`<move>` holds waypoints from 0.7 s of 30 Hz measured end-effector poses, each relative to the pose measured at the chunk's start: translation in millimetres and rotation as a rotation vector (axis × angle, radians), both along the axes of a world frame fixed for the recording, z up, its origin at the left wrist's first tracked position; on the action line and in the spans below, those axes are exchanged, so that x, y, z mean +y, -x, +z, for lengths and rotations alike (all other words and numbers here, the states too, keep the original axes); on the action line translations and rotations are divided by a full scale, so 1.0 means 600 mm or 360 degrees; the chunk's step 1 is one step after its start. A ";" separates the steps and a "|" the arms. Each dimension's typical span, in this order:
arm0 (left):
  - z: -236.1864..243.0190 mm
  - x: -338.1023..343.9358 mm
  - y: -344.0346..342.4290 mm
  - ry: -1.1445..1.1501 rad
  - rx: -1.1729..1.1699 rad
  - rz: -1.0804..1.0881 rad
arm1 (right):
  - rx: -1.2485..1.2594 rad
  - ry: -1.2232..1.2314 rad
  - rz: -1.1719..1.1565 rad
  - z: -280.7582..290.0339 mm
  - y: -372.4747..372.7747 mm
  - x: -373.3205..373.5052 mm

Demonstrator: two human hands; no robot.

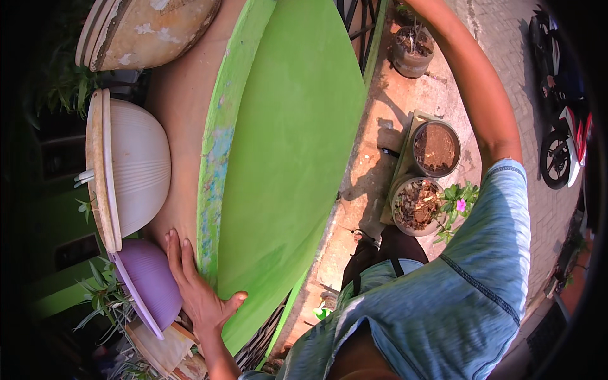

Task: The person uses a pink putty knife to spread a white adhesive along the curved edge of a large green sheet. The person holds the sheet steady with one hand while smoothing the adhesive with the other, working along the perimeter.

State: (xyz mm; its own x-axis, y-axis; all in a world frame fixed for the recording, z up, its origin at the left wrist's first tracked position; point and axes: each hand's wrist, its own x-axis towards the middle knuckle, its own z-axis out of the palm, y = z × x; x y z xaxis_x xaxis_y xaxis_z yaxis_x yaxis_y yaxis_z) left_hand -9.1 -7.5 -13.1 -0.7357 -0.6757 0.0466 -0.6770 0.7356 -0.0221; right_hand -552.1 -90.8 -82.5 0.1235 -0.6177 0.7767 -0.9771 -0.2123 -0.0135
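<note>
My left hand rests on the top of a green-painted wall, fingers stretched out and thumb spread apart. It holds nothing. The fingertips lie on the wall's brown ledge, close beside a purple plant pot. A white ribbed pot sits on the same ledge just beyond it. My right arm reaches out toward the top of the picture. The right hand itself is cut off by the upper edge, so its fingers and anything in them are hidden.
A larger weathered pot stands farther along the ledge. Below the green wall face, soil-filled pots stand on the paving, one beside a pink flower. Another small pot is farther off. A motorcycle is parked at the right.
</note>
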 end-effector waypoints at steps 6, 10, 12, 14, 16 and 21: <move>-0.004 -0.006 0.004 0.0023 0.0029 -0.0022 | 0.0138 0.0110 0.0145 0.002 -0.045 0.017; 0.003 0.007 -0.004 0.0026 0.0001 0.0030 | 0.0138 0.0092 0.0281 -0.028 -0.107 -0.018; 0.004 0.002 -0.001 0.0017 0.0014 0.0000 | 0.0095 0.0136 0.0215 -0.024 -0.081 0.001; 0.003 -0.005 0.004 0.0018 0.0024 -0.0045 | 0.0047 0.0190 0.0134 -0.016 -0.057 0.006; 0.000 -0.004 0.003 0.0015 0.0035 -0.0030 | -0.0029 0.0243 0.0058 -0.016 -0.048 0.001; -0.001 -0.003 0.004 0.0029 0.0031 -0.0024 | 0.0054 0.0227 0.0178 -0.039 -0.073 -0.003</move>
State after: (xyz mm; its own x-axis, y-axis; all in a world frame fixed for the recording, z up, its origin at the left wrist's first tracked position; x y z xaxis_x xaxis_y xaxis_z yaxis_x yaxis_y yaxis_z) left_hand -11.4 -9.4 -13.6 -0.7447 -0.6634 0.0729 -0.6662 0.7454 -0.0225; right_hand -508.3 -92.9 -105.7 0.2131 -0.4826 0.8495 -0.9466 -0.3174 0.0571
